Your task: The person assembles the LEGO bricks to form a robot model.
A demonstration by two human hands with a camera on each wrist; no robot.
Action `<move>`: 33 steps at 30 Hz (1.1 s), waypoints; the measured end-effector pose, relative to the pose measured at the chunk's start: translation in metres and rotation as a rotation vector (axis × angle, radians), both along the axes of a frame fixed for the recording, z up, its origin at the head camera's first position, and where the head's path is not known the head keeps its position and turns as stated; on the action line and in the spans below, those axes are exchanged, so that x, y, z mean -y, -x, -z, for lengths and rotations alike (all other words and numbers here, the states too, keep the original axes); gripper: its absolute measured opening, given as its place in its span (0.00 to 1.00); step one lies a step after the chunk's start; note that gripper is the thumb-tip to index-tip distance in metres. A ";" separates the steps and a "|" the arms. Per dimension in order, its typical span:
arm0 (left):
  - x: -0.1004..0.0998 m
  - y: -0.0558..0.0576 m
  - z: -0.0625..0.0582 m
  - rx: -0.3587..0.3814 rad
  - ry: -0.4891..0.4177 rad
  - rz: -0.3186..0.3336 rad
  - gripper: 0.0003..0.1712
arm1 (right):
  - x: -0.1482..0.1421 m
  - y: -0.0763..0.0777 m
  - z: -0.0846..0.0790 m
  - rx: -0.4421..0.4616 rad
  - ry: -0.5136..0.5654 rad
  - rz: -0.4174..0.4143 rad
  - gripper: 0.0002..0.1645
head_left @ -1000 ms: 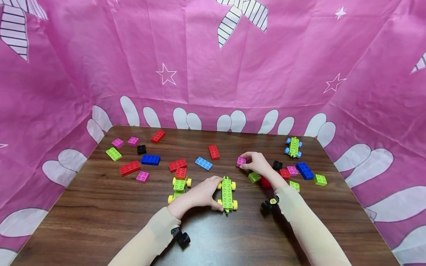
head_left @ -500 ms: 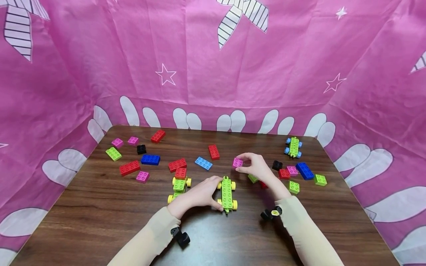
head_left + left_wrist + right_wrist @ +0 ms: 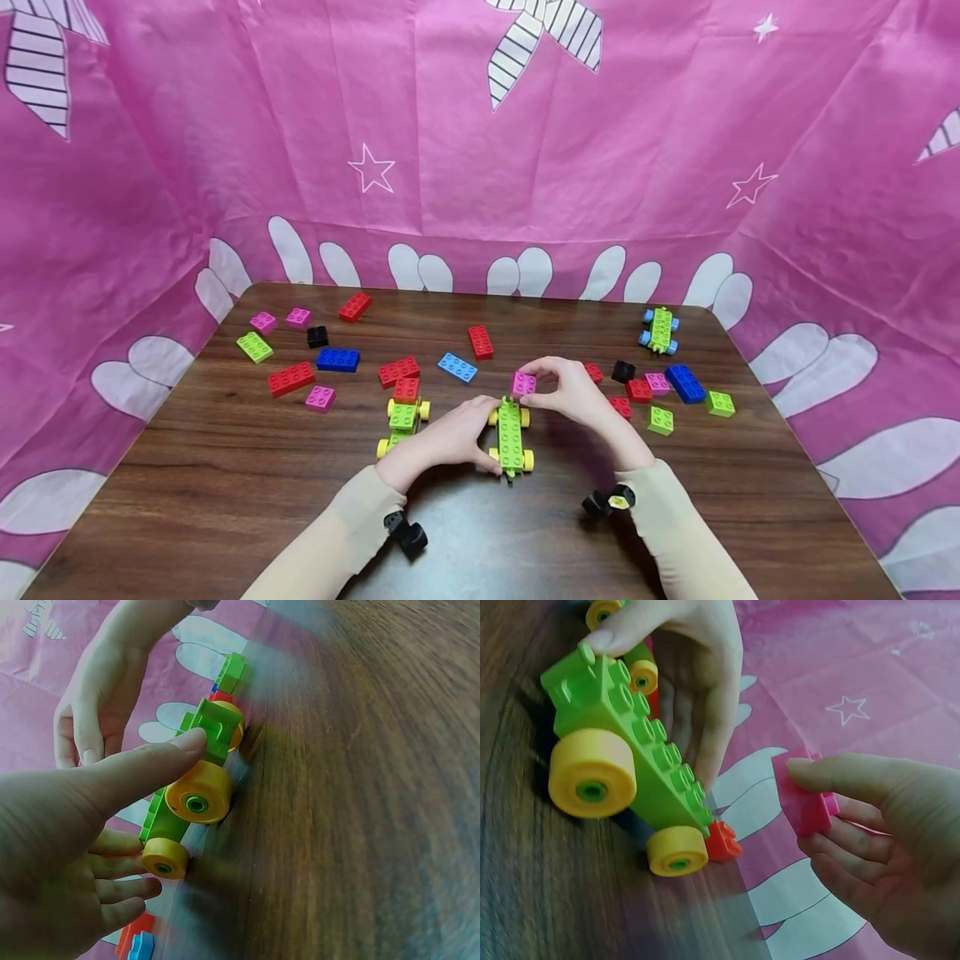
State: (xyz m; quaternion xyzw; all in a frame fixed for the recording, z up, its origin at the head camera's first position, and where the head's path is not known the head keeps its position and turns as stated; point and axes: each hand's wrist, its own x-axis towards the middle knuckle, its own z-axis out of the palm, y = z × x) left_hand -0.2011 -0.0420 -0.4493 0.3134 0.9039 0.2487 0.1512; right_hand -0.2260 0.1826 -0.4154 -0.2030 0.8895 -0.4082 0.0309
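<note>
My left hand [image 3: 453, 435] steadies a lime-green wheeled car base [image 3: 511, 440] on the table, thumb at its near end and fingers along its far left side. The base has yellow wheels and a studded top. In my right hand [image 3: 573, 398] a pink brick [image 3: 522, 382] is pinched between thumb and fingers, close by the base's far end. The right wrist view shows this pink brick [image 3: 801, 799] tilted, with its studs facing the fingers. Left of the left hand stands another yellow-wheeled car [image 3: 402, 418], partly hidden by that hand, with a green brick on it and a red brick [image 3: 407, 390] at its far end.
Loose bricks lie at the left, among them a blue brick [image 3: 338, 360] and a red brick [image 3: 292, 379]. A light-blue brick [image 3: 457, 367] sits mid-table. On the right are a blue brick [image 3: 686, 383], a green brick [image 3: 661, 421] and a blue-wheeled car base [image 3: 661, 331].
My right hand has carried the pink brick left and nearer, from among the right-hand bricks to the far end of the green car base. The left hand has stayed in place.
</note>
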 end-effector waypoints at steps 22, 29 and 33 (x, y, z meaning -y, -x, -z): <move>0.000 -0.001 -0.003 -0.013 -0.027 -0.001 0.58 | 0.007 -0.007 0.010 0.070 -0.002 -0.167 0.20; 0.000 -0.002 -0.004 -0.011 -0.036 0.000 0.57 | 0.008 -0.007 0.014 0.090 -0.019 -0.200 0.21; 0.000 -0.001 -0.003 -0.009 -0.034 0.000 0.57 | 0.008 -0.007 0.016 0.090 -0.045 -0.201 0.21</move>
